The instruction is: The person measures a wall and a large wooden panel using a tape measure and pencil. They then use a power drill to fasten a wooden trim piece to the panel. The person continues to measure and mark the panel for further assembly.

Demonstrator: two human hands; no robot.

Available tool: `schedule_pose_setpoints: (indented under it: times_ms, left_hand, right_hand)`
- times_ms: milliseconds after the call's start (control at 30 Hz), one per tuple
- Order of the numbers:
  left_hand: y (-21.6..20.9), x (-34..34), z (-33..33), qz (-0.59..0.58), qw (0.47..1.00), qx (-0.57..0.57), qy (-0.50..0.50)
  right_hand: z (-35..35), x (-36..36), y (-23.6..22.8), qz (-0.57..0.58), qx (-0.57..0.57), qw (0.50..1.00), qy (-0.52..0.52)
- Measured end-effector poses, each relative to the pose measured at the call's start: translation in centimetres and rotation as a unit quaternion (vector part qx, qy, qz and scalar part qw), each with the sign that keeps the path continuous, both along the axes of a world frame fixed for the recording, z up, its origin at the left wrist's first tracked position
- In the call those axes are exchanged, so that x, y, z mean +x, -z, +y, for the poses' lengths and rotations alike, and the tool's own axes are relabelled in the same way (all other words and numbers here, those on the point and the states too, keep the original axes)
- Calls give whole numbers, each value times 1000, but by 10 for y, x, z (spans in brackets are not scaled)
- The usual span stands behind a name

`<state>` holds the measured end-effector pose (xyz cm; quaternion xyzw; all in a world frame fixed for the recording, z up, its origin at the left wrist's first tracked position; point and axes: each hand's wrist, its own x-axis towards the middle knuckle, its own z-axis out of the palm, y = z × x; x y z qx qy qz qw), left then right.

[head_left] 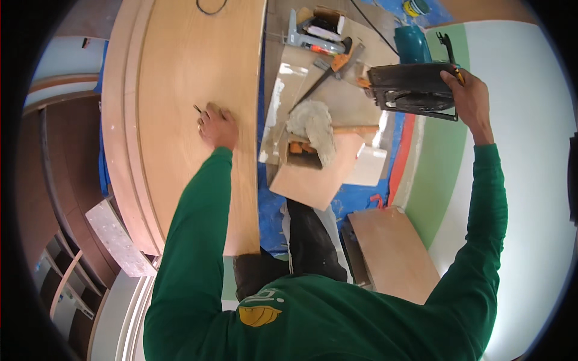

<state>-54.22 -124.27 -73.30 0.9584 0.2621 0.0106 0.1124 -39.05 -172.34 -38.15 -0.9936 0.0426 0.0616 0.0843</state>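
Note:
On the left, my left hand [217, 125] rests on a large light wooden panel [180, 72], its fingers curled. A thin dark tip pokes out by the fingers; the rest of that small object is hidden. Out to the right, my right hand [468, 99] is closed on the edge of a circular saw [415, 51] with a teal body. The saw is raised, its black base plate turned toward me. The base plate is apart from the wooden panel.
Between the panel and the green-and-white wall [442, 150] lie a handsaw [328, 75], a crumpled grey bag [313, 123], a small open box [304, 157] and a plywood offcut [325, 171]. Blue sheeting [346, 201] covers the floor. A wooden box [394, 253] stands lower right.

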Motion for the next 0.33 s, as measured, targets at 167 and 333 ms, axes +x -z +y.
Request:
schedule_pose_setpoints:
  times_ms: [167,333]
  left_hand:
    - [-28,-24,6,4,994,-34,108]
    - [-7,-100,50,149,945,25,290]
  right_hand:
    - [78,-92,-75,24,101,995,7]
    - [160,-169,-118,37,98,993,-55]
